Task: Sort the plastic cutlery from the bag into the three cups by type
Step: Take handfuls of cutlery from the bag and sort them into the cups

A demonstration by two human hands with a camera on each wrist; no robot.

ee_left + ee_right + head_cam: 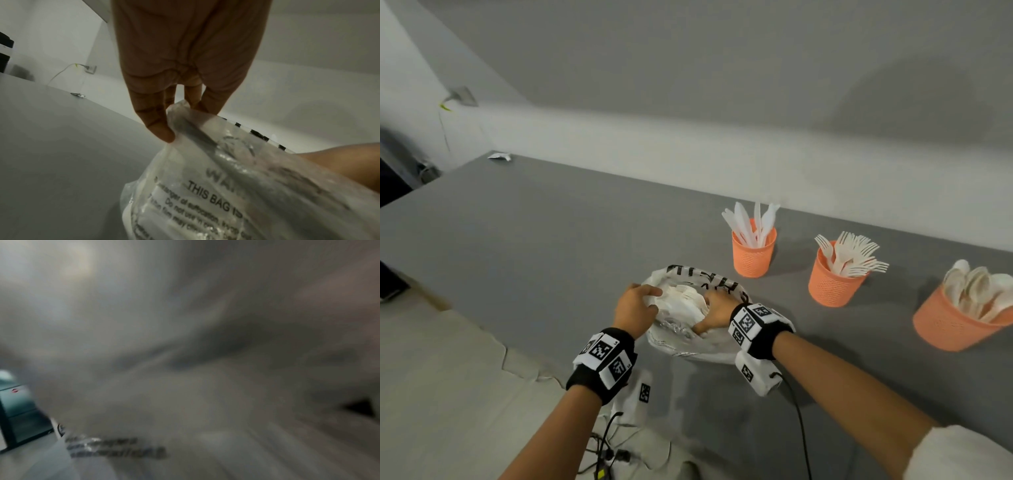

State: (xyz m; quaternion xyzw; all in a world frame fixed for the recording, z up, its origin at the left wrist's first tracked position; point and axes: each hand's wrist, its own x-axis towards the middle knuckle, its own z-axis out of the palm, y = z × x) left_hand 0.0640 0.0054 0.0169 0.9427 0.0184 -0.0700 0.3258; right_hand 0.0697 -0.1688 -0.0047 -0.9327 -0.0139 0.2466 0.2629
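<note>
A clear plastic bag with black print lies on the grey table, holding white cutlery. My left hand pinches the bag's rim between thumb and fingers and holds it open. My right hand is down inside the bag among the cutlery; its fingers are hidden. The right wrist view is blurred by the bag film. Three orange cups stand to the right: one with knives, one with forks, one with spoons.
The table's near left edge runs diagonally over a pale floor. Cables trail from both wrist units. A small white scrap lies at the far table corner. A wall runs behind the table.
</note>
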